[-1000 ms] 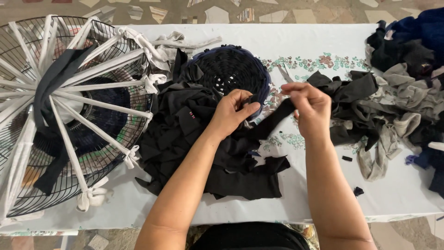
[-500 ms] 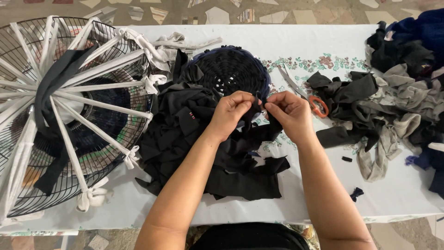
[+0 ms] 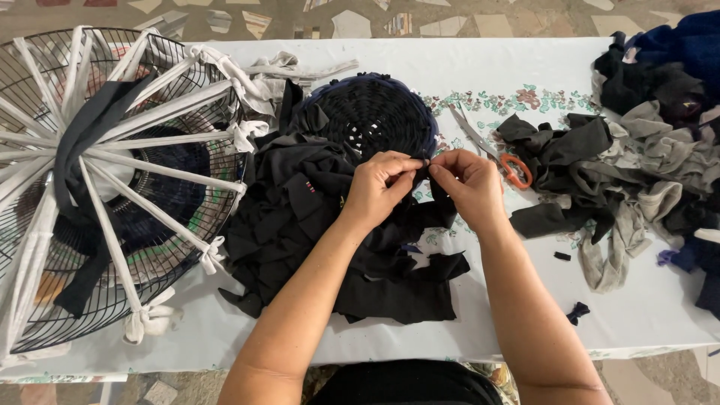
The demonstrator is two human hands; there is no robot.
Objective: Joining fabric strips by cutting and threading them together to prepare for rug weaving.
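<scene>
Head view: left hand (image 3: 381,187) and right hand (image 3: 466,184) meet fingertip to fingertip, both pinched on a black fabric strip (image 3: 424,166) at the woven round mat's (image 3: 371,112) five o'clock edge; orange-handled scissors (image 3: 514,169) lie at three o'clock.

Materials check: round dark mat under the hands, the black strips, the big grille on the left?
Round woven mat: looks like braided cloth strips, matte, visible coil ridges. Black strips: soft knit-like fabric, probably jersey; limp, curled edges, no sheen. Left hand and right hand pinch one strip together. Wire grille: thin dark metal rods, likely coated, wrapped with white cloth ties.
</scene>
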